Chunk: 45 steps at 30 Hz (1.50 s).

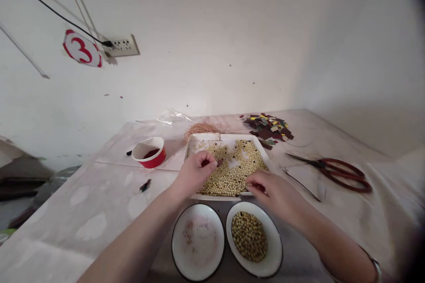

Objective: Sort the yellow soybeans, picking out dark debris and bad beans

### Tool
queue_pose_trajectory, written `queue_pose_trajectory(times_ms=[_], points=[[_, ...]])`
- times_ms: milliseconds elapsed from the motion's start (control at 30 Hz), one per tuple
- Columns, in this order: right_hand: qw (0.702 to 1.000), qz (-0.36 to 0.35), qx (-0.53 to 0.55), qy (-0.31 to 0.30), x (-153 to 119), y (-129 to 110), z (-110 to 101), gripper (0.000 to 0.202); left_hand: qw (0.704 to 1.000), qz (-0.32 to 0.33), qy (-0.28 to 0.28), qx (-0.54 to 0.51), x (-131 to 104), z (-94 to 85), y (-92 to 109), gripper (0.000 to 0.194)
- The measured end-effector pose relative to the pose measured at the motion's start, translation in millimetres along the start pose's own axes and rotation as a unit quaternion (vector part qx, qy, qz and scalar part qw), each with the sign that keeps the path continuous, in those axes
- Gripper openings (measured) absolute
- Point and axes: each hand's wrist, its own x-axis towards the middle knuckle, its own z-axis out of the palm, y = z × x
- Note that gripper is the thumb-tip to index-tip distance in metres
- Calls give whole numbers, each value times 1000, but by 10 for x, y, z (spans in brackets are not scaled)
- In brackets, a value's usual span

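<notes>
A white tray [262, 145] holds many pale yellow-green beads or beans [226, 181] with a few dark specks among them. Over its left part is my left hand [199, 169], thumb and forefinger pinched together on something small and dark that I cannot make out. My right hand [265, 188] is at the tray's lower right, its fingers curled and pressed together; what they hold, if anything, is too small to tell. Nearer me stand a white bowl [207, 246] with reddish-brown residue and another white bowl [275, 247] with darker olive pieces.
A red and white paper cup [159, 157] with dark red contents stands left. Behind the tray are a fibre bundle [201, 129] and clear plastic [174, 116]. Scissors [345, 172] and dark scraps [268, 128] lie right. A wall socket [124, 47] is at upper left.
</notes>
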Motion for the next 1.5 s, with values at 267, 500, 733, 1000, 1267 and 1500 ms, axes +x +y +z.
queue_pose_trajectory(times_ms=[267,500,733,1000,1267,1500], points=[[995,77,-55,-37,295,297,289,3,984,-19,35,173,-403,294,195,10],[994,99,-24,-37,281,424,363,7,977,-18,23,209,-506,360,272,10],[997,78,24,17,211,461,258,8,979,-23,47,199,-571,332,227,10],[978,-68,136,142,-113,-225,110,10,991,-88,30,-98,-603,370,160,14],[963,-176,117,169,-176,-408,290,17,925,-133,-15,-355,-693,470,283,18],[959,-183,75,205,-176,-385,266,18,902,-131,-20,-411,-703,473,278,17]])
